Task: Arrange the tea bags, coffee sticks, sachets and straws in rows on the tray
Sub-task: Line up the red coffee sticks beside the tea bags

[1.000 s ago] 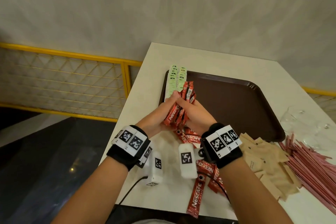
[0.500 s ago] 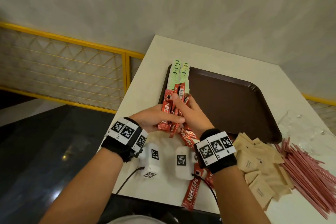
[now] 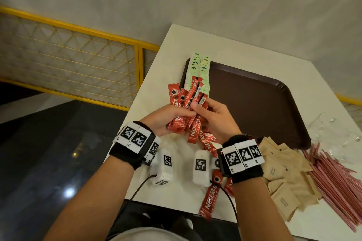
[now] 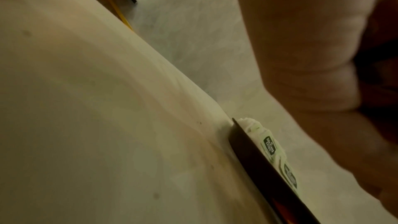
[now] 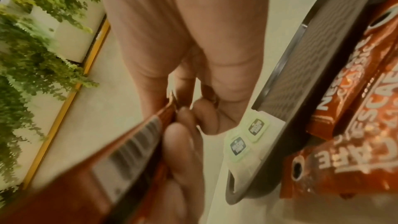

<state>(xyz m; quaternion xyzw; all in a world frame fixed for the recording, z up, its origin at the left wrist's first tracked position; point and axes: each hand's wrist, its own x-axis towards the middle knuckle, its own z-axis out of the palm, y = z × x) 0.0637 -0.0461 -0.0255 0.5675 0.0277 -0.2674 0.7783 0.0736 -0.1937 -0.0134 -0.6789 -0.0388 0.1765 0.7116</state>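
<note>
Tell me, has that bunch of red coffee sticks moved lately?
Yes. The coffee sticks slid left, off the tray edge, over the table.

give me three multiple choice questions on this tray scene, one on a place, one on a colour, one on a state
1. Where on the tray do the tea bags lie?
A. along its left edge
B. in its middle
C. along its right edge

2. What colour are the straws on the table?
A. green
B. pinkish red
C. white

3. What is the state of the coffee sticks above the tray's near left corner?
A. laid in a neat row on the tray
B. held as a loose bunch between the left hand and right hand
C. lying untouched under the sachets

Answers:
1 A: the green rows hug the left rim.
2 B: the pile at the right is pinkish red.
3 B: both hands grip the fanned red sticks.
</note>
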